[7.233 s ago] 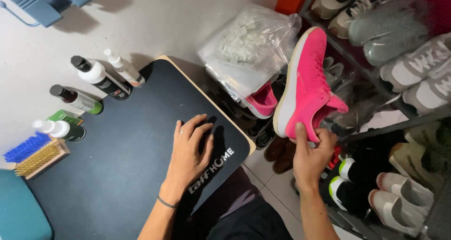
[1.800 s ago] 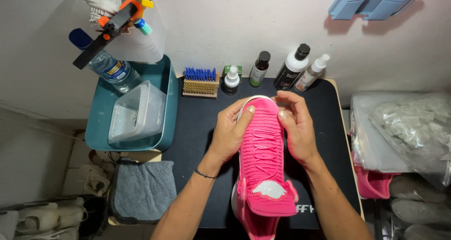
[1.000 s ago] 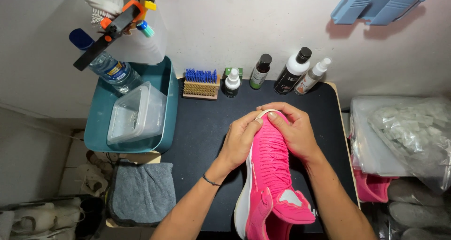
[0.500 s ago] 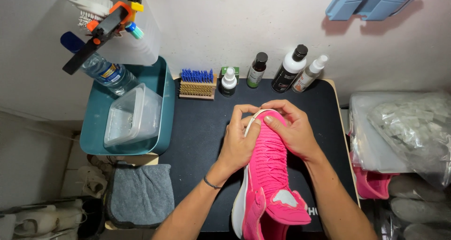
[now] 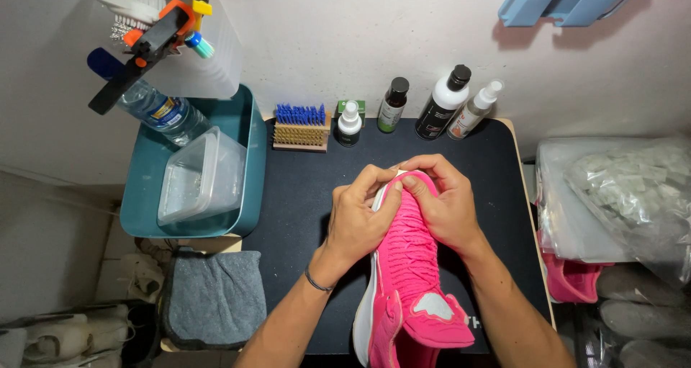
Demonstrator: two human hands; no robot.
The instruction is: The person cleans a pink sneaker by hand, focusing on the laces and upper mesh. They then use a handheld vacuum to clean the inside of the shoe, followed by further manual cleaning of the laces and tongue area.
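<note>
While the pink shoe (image 5: 410, 267) is lying on the black mat (image 5: 302, 195), toe at twelve o'clock, you are clamping your left hand (image 5: 356, 220) and right hand (image 5: 446, 209) around its toe, steadying it.

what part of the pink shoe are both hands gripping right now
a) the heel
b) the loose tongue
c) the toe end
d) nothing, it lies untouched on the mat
c: the left hand and the right hand both wrap the toe end of the pink shoe, far from its tongue and heel.
</note>
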